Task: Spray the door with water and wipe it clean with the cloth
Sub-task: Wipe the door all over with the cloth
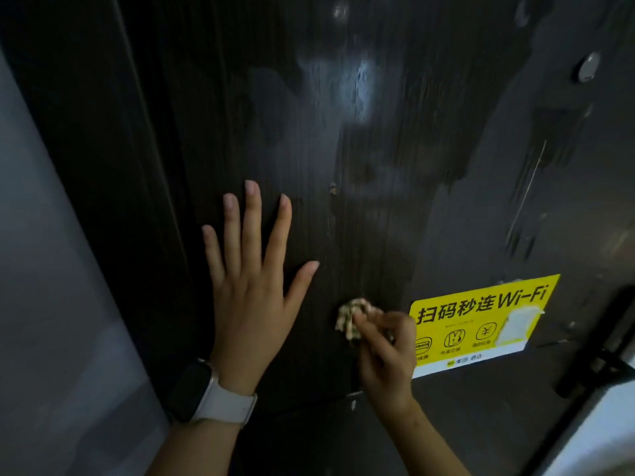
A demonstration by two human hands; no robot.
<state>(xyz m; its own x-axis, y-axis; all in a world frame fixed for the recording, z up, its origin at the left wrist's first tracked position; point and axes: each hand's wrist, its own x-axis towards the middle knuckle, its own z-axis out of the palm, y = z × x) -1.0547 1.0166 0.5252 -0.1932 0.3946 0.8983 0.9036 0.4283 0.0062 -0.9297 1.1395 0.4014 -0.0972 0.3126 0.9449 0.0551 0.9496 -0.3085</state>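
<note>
Plainly, largest first:

Door: the dark door (pixel 395 207) fills the view. Its upper middle shows pale wet smears and a shiny streak, while the lower part beside the hands looks duller. The wetting seems done, and the wiping looks to be partway through.

Sticker: a yellow Wi-Fi sticker (pixel 481 324) sits on the door just right of the wiping hand, tilted up to the right, with one corner torn pale.

Left hand: the left hand (pixel 254 286) lies flat on the door, fingers straight and spread apart, thumb out toward the cloth. It holds nothing, and seems to brace the door. A watch (pixel 213 393) is on its wrist.

Right hand: the right hand (pixel 385 345) comes up from the lower right with its fingers curled and clamped on the cloth, pushing it at the door.

Cloth: the small bunched cloth (pixel 350 317) pokes out up and left of the right fingertips, against the door, between the left thumb and the sticker.

Key relation: the streaked wet patch lies above the cloth, well apart from it. The right hand is the nearer one and already has the cloth. The next stroke would likely run upward along the door's grain, skirting the sticker's left edge.

Spray bottle: not in view.
</note>
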